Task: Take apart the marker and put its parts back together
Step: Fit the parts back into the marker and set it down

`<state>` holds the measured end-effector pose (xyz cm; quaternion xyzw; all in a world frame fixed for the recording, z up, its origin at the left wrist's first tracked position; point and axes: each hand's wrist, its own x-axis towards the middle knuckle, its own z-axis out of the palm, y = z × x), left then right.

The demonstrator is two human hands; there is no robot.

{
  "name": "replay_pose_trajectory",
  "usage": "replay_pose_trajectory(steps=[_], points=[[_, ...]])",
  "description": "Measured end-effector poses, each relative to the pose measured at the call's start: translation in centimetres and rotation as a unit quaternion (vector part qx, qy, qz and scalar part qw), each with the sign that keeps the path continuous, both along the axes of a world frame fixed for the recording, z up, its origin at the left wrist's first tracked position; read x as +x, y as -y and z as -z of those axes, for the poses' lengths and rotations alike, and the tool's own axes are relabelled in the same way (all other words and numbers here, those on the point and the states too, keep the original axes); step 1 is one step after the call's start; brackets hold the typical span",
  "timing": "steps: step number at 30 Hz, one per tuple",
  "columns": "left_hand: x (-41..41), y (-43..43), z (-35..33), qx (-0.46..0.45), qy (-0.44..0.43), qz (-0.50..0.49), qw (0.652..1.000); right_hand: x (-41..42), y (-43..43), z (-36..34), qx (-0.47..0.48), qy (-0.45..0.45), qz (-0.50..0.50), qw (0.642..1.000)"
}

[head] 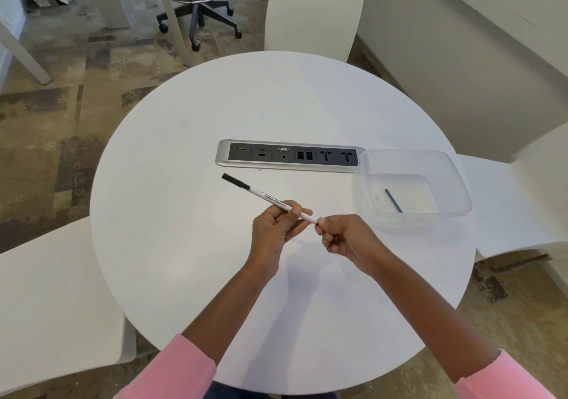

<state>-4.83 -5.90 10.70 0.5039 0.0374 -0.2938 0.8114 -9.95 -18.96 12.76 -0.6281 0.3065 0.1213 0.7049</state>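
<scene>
Head view looked down on a round white table (184, 245) with a silver-edged socket panel (289, 156) set into its middle. A clear plastic tub (455, 183) sat at the right, and its far-left corner overlapped the panel's right end. A short dark blue stick (393, 200) lay slantwise on the tub's floor. White chairs ringed the table: one at the far side (313, 11), one at the near left (55, 306) and one at the right (522, 202). The wheeled base of a stool (196, 8) stood on the patterned floor, far left.

The right hand (341, 235) covered the near-right tip of the marker (264, 197), so that end could not be made out. The left hand (273, 229) hid a stretch of the barrel and the tail of its printed line, of which "Freedom of Expression" was readable. Both arms were cut off at the bottom edge, at the pink sleeves (178, 371). What the blue stick was could not be told.

The marker was slim and white-barrelled, with a black cap (236, 181) on its far-left end. It was held above the table, nearer than the panel, slanting from far left down to near right. The left hand gripped the barrel past its middle, fingers curled round it. The right hand pinched the near-right end between thumb and bent fingertips — the two hands sat just beside each other.
</scene>
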Motion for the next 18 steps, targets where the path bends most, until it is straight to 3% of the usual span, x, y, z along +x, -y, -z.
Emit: replay_pose_trajectory(steps=[3, 5, 7, 12, 16, 18], points=[[0.2, 0.0, -0.1, 0.012, 0.020, 0.010, 1.000, -0.2, 0.4, -0.2, 0.061, -0.024, -0.003, 0.998], [0.4, 0.2, -0.1, 0.002, 0.011, -0.004, 1.000, -0.2, 0.1, -0.2, -0.029, 0.015, -0.018, 0.999], [0.4, 0.3, 0.0, -0.013, -0.009, -0.023, 1.000, -0.3, -0.4, 0.1, -0.194, 0.079, -0.043, 0.977], [0.4, 0.4, -0.1, -0.043, -0.054, -0.052, 0.996, -1.1, -1.1, 2.0, -0.502, 0.218, -0.066, 0.834], [0.3, 0.7, -0.4, -0.049, -0.075, -0.059, 0.994, -0.8, -0.9, 2.6, -0.632, 0.253, -0.079, 0.728], [0.2, 0.8, -0.5, -0.053, -0.084, -0.061, 0.993, -0.6, -0.7, 2.5, -0.659, 0.272, -0.083, 0.696]])
